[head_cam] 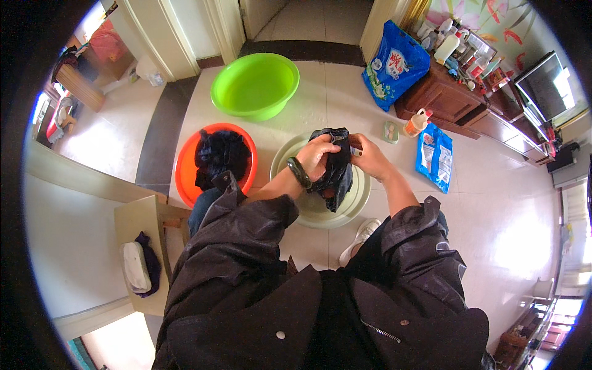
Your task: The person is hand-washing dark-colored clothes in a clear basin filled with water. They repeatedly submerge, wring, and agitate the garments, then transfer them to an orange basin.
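Observation:
A wet dark garment (340, 173) hangs bunched from both hands above a pale green plastic basin (319, 217). My left hand (317, 155), with a dark bangle at the wrist, grips its left side. At its upper right edge, my right hand (370, 155) pinches the cloth and something small and pale that I cannot make out. The garment hides part of the basin's inside. To the left, an orange-red basin (181, 173) holds a heap of dark clothes (222, 155). Behind it stands a bright green basin (256, 85) with nothing visible inside.
Right of the basins are a soap dish (391, 132), a bottle (417, 123) and a blue-white detergent bag (434, 157). A larger blue bag (395, 67) leans by a wooden cabinet (439, 92). At left, a low wooden stand (134, 212) bears a white object and dark cloth.

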Demonstrator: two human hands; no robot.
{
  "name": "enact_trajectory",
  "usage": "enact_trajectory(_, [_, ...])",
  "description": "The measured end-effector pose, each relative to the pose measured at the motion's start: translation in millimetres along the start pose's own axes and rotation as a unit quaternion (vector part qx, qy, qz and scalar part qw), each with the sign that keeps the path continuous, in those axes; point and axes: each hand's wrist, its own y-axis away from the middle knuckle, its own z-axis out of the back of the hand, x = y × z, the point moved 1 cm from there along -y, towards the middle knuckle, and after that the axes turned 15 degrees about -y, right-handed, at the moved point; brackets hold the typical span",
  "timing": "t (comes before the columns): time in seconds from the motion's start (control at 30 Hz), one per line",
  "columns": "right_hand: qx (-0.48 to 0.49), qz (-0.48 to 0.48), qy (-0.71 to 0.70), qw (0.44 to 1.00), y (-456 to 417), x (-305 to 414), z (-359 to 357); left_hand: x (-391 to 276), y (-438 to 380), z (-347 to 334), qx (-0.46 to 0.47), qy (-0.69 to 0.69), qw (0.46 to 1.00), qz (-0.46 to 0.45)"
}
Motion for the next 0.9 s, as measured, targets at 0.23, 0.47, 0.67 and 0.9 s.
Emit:
enact_trajectory(0.23, [-0.005, -0.066, -0.302, 0.951, -7.3, -22.6, -12.3, -6.1, -5.5, 17.8, -0.015, 0.047, 0.995, 0.082])
enact_trajectory(0.47, [0.04, -0.172, -0.255, 0.951, 13.7, 27.0, -34.6, 26.2, -17.4, 59.9, -0.069, -0.002, 0.982, 0.174])
enact_trajectory(0.67, [-0.021, -0.161, -0.209, 0.964, 18.0, 31.8, -16.1, 23.6, -19.2, 49.9, -0.086, -0.033, 0.987, 0.13])
enact_trajectory(0.9, [0.07, -0.167, -0.267, 0.947, 23.5, 30.7, -12.9, 23.5, -23.8, 59.5, -0.258, -0.13, 0.947, 0.141])
